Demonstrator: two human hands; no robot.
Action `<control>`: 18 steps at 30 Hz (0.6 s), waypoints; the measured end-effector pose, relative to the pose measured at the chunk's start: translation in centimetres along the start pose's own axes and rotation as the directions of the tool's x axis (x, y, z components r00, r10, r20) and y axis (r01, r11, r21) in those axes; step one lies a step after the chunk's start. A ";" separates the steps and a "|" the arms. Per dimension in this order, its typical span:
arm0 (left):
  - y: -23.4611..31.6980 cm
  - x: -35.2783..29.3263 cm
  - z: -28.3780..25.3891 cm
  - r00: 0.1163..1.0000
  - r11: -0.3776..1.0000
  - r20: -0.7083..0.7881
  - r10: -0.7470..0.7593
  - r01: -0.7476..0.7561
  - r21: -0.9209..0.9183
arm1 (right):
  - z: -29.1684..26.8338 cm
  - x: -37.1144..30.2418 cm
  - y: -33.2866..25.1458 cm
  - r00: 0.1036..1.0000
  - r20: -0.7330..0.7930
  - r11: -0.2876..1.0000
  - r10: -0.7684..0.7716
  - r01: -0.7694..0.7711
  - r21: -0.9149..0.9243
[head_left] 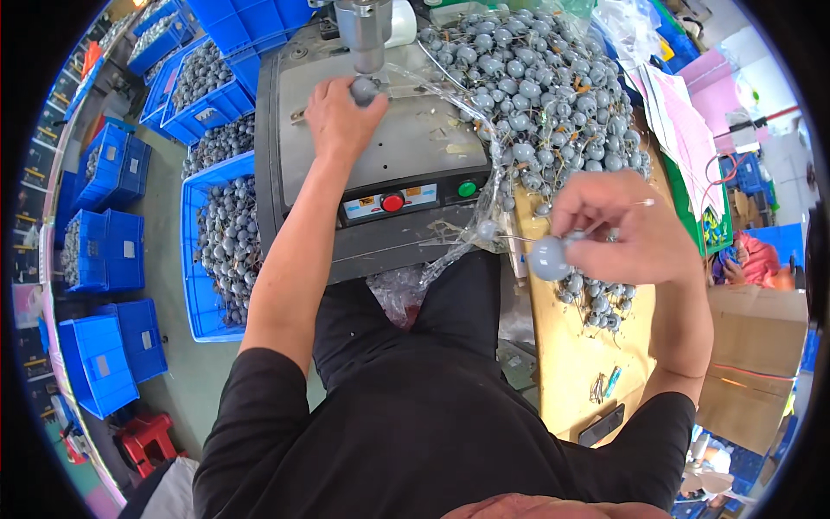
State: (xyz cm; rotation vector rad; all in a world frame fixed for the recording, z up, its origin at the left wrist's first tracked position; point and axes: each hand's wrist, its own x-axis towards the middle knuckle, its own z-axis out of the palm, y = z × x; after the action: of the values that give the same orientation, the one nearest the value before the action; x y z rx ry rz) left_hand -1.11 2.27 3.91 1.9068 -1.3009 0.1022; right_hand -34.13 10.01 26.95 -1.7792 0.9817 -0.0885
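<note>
My left hand [337, 121] grips a small grey ball [364, 90] between thumb and fingers. It holds the ball just under the metal head [367, 39] of a bench machine [294, 121]. Over the wooden table at the right, my right hand [627, 229] pinches another grey ball [549, 258]. Thin wires run from that ball, one toward a smaller grey ball [487, 230] and one past my fingers to a pale tip. Behind this hand a large heap of wired grey balls [527, 86] covers the table, partly hidden by my fingers.
The machine's front panel has a red button [392, 201] and a green button [467, 189]. Clear plastic film [484, 147] borders the heap. Blue crates [188, 285] of grey balls stand at the left. A phone [601, 426] lies on the wooden table [562, 363] near my right elbow.
</note>
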 end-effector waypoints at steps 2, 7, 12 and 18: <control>-1.8 -1.7 -2.3 0.999 0.999 -0.030 0.031 -0.033 -0.036 | 1.0 2.9 0.2 0.984 0.035 0.960 -0.174 0.177 -0.218; -10.8 -6.3 -10.7 0.981 0.997 -0.192 -0.021 0.034 0.065 | 3.7 12.0 0.0 0.833 0.092 0.749 -0.546 0.534 -0.391; -22.1 -13.3 -17.2 0.921 0.836 -0.295 -0.254 0.363 0.412 | 5.3 21.8 0.3 0.772 -0.002 0.702 -0.636 0.577 -0.418; -18.0 -16.7 -16.0 0.935 0.934 -0.072 -0.347 0.352 0.062 | 5.8 31.1 7.8 0.705 -0.293 0.731 -0.646 0.462 -0.502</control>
State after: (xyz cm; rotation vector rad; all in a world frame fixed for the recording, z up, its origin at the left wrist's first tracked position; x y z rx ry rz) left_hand 11.39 27.72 -3.52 2.1522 -0.9101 0.0246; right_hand -15.27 -6.72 6.33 -2.4717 0.7465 -0.7871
